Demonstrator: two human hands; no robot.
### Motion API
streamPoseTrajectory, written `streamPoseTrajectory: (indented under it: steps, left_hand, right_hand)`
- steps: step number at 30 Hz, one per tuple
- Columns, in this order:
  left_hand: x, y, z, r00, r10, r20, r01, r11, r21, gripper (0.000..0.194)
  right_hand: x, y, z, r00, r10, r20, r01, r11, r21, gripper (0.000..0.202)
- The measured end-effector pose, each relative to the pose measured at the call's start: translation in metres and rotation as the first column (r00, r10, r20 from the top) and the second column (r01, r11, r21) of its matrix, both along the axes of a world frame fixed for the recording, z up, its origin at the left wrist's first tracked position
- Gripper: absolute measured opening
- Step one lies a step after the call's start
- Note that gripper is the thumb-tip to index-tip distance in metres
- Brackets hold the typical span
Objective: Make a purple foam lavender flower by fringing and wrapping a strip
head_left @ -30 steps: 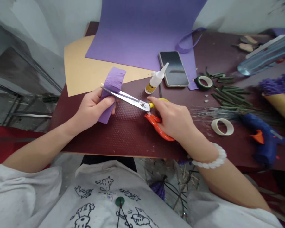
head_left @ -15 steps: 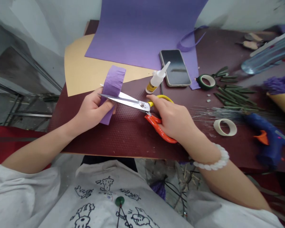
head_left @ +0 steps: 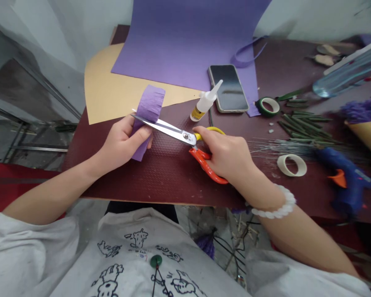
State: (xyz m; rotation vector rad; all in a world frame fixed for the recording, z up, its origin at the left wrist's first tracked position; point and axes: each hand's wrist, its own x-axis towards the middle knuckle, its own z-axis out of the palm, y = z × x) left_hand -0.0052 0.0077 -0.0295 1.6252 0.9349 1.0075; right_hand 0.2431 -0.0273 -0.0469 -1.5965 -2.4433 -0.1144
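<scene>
A purple paper strip (head_left: 151,103) with fine cuts along its edge is pinched between the thumb and fingers of my left hand (head_left: 122,140). It curls over above the hand, and its lower end hangs below. My right hand (head_left: 228,154) is closed round the scissors (head_left: 181,134), which have one yellow and one red handle. Their blades point left and lie across the strip, just above my left thumb. The blades are slightly apart. A glue bottle (head_left: 201,106) stands behind the scissors.
Behind lie purple paper (head_left: 185,41), tan paper (head_left: 102,90) and a phone (head_left: 228,88). To the right are green tape (head_left: 268,106), green stems (head_left: 306,126), wires, white tape (head_left: 292,166), a blue glue gun (head_left: 349,177) and a clear bottle (head_left: 352,74). The table's front edge runs near my body.
The scissor blades have closed partway on the strip, and their tips have tilted upward. The strip and my left hand have shifted slightly to the right.
</scene>
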Motion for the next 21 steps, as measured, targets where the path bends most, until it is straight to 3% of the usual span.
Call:
streamPoseTrajectory:
  steps: [7,15,21]
  left_hand:
    - [-0.0017,0.0039,-0.0047,0.994,-0.022,0.107,0.017,0.998,0.052,0.017]
    - [-0.0047,0.0026,-0.0082,0.998,-0.015,0.06,0.014,1.0,0.01,0.011]
    - [-0.0032,0.0021,-0.0074,0.996,0.07,-0.057,-0.066,0.996,0.065,0.023]
  right_hand:
    - [0.0019,0.0046,-0.0035,0.987,0.124,-0.1,-0.123,0.992,0.011,0.064]
    - [0.0006,0.0009,0.0003,0.998,0.049,-0.032,-0.049,0.999,-0.008,0.056]
    - [-0.0004,0.0004,0.0017,0.999,0.032,-0.01,-0.032,0.999,0.001,0.05]
